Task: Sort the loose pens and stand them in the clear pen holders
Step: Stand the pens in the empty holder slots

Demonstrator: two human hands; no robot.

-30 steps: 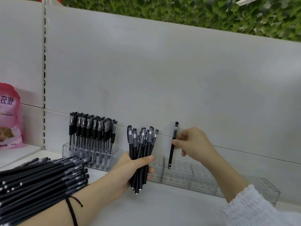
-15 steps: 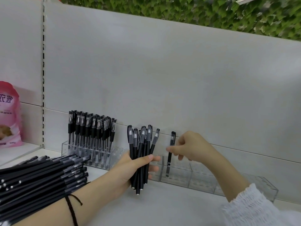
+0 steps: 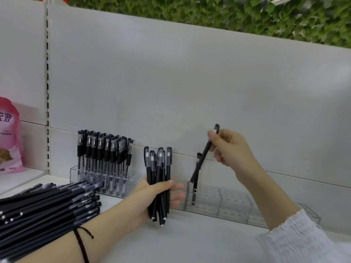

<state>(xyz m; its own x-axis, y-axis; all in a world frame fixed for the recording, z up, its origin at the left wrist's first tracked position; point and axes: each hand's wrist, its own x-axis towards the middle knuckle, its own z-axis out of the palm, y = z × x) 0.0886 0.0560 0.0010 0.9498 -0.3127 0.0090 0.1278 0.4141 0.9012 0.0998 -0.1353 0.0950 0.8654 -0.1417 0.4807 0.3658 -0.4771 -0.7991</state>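
Observation:
My left hand point(image 3: 152, 198) grips a bundle of black pens point(image 3: 158, 179), held upright in front of the shelf's back wall. My right hand point(image 3: 230, 149) pinches a single black pen point(image 3: 204, 155), tilted, its lower tip above the left end of a long clear pen holder point(image 3: 233, 204). One black pen point(image 3: 195, 181) stands alone in that holder's left compartment. Another clear holder point(image 3: 79, 173) to the left is packed with several upright black pens point(image 3: 104, 150).
A large pile of loose black pens point(image 3: 43, 207) lies on the white shelf at the lower left, under my left forearm. A pink bag point(image 3: 9, 137) stands at the far left behind a shelf upright. The grey back wall rises behind the holders.
The pen my right hand was lowering now stands in the long holder, let go. My right hand has risen and now pinches another pen, tilted. The bundle in my left hand looks one thinner.

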